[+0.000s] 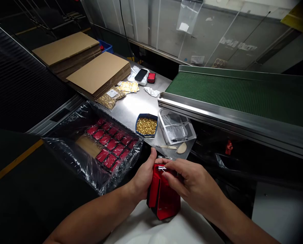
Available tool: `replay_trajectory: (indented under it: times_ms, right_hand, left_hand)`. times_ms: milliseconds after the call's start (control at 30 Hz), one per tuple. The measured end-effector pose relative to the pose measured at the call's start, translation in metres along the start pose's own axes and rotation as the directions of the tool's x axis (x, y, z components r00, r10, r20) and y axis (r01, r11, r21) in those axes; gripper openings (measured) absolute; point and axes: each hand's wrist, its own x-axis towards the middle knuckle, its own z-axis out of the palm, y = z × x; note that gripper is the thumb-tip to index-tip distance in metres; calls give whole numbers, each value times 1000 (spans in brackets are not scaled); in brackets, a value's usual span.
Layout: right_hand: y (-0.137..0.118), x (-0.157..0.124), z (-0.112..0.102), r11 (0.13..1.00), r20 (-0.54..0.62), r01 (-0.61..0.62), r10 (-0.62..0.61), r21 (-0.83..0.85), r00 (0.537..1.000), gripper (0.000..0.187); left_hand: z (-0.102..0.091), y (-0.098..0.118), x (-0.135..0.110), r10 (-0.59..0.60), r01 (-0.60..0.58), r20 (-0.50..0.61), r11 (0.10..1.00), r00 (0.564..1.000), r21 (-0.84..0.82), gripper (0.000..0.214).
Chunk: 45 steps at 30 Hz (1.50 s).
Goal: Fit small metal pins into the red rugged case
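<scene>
A red folded case (164, 200) stands upright low in the middle of the head view. My left hand (143, 176) grips its left side, thumb up over the top edge. My right hand (189, 184) rests on the case's right side, its fingertips pinched at a small shiny metal piece (162, 168) on the top edge. Just beyond the hands sits a blue tray (137, 122) filled with small gold parts (146, 126). To the left, a plastic-lined box (77, 159) holds rows of red cases (110, 142).
A steel table (131, 105) carries a clear plastic tray (175, 130), a small brush (172, 147), a bag of gold parts (110, 97), a sticker sheet (128, 86), a phone (141, 74) and flat cardboard stacks (98, 73). A green conveyor (238, 95) runs on the right.
</scene>
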Motion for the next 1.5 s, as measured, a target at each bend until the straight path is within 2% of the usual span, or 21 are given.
replay_trajectory:
  times_ms: [200,467,667,833,900,967,1033,1133,1167,1200,1233,1267,1300,1333,1367,1400,1433,1500]
  right_hand:
    - [4,-8,8,998,-39,5,-3,57,999,11]
    - [5,-18,2,991,-157,-59,78,123,985,17]
    - [1,-18,3,999,-199,30,-24,25,980,30]
    - [-1,-20,1,990,-188,103,-119,-92,975,34]
    - [-4,-23,2,982,-238,151,-175,-116,955,32]
    - [-6,-28,6,963,-288,234,-264,-137,920,31]
    - [-6,-31,14,928,-289,339,-371,-156,883,31]
    - [2,-30,29,874,-283,466,-485,-135,827,28]
    - [7,-29,34,878,-310,466,-476,-111,823,25]
    - [11,-27,37,904,-356,423,-417,-63,837,22]
    - [15,-25,39,940,-416,340,-303,16,857,17]
    - [19,-23,39,965,-472,227,-142,129,870,16]
    - [22,-20,39,959,-499,104,44,265,866,19]
    - [24,-18,37,917,-493,-2,216,398,843,25]
    - [26,-15,35,857,-468,-75,349,510,812,31]
    - [28,-12,32,797,-438,-117,441,593,783,36]
    - [30,-10,30,743,-404,-146,506,653,762,39]
    - [34,-8,28,659,-351,-188,595,728,723,39]
  left_hand:
    - [-1,-2,-1,4,-3,-12,1000,1000,7,64]
    - [-8,-2,-1,-24,28,86,998,996,-50,71]
    - [-7,-1,-1,-53,75,192,992,980,-104,78]
    - [-7,-1,-3,-53,80,206,989,977,-127,79]
    - [-7,0,-3,-54,80,171,986,984,-149,78]
    - [-6,1,-3,-60,75,83,979,995,-190,77]
    - [-5,-1,-2,-82,77,-12,964,997,-255,77]
    - [-4,-9,3,-132,100,-68,930,989,-354,78]
    - [-5,-13,7,-123,85,-85,931,989,-354,77]
    - [-7,-17,11,-78,36,-121,948,990,-316,73]
    - [-11,-20,15,20,-60,-179,973,984,-225,67]
    - [-15,-23,19,169,-192,-243,979,955,-73,58]
    - [-20,-25,22,354,-332,-281,935,892,124,49]
    - [-24,-26,24,538,-449,-266,830,800,331,41]
    - [-28,-27,25,691,-527,-199,678,695,512,34]
    - [-30,-27,23,787,-569,-95,518,610,639,30]
    - [-31,-26,20,831,-595,27,374,555,711,28]
    - [-28,-26,9,818,-649,263,168,512,742,28]
